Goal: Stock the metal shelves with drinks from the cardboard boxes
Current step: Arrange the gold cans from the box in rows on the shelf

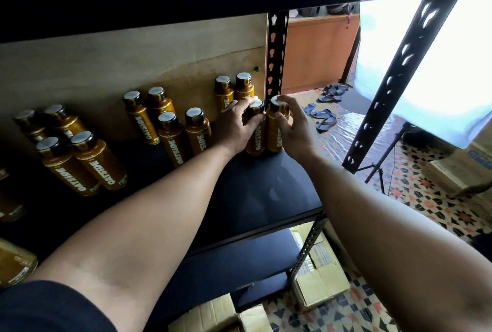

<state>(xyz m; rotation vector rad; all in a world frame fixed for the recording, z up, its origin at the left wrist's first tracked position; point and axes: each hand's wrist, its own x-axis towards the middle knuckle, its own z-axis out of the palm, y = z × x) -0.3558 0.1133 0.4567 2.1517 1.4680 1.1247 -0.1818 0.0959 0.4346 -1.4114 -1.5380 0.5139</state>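
Several brown OATSIDE bottles with silver caps stand in pairs on the dark metal shelf (266, 190). My left hand (235, 125) grips the neck of one bottle (255, 132) at the shelf's right end. Next to it, my right hand (294, 129) holds a second bottle (275, 129) by its shoulder, fingers curled round the cap area. Both bottles stand upright on the shelf, touching each other, in front of another pair (234, 88) against the back panel.
A perforated black upright (277, 52) rises right behind the held bottles, another (391, 78) at the front right. Cardboard boxes (319, 273) sit on the patterned floor below. Sandals (323, 116), a tripod (378, 169) and more boxes (458, 169) lie to the right.
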